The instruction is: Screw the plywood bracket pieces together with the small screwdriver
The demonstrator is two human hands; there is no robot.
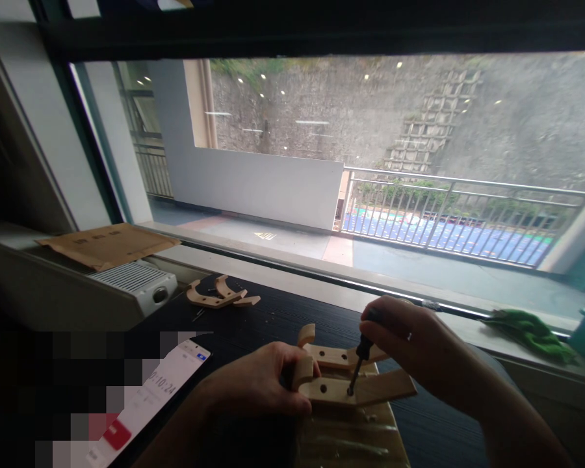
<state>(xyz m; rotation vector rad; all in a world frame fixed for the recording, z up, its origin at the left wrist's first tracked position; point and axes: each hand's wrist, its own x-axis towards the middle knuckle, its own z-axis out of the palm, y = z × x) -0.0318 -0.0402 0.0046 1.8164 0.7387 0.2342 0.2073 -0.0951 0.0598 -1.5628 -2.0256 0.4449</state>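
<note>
My left hand (258, 387) is closed around the left end of a light wooden assembly (351, 383) made of two flat bars with holes and curved ends. It rests on a yellowish sheet (351, 442) on the dark table. My right hand (409, 341) is wrapped around a screwdriver (358, 367), held upright with its tip on the nearer bar.
Several loose curved wooden pieces (219, 296) lie further back on the table (253, 318). A phone (146, 403) showing a timer lies at the left. A white device (136, 283) with a cardboard sheet (107, 244) sits at the far left; a green cloth (531, 331) lies on the windowsill.
</note>
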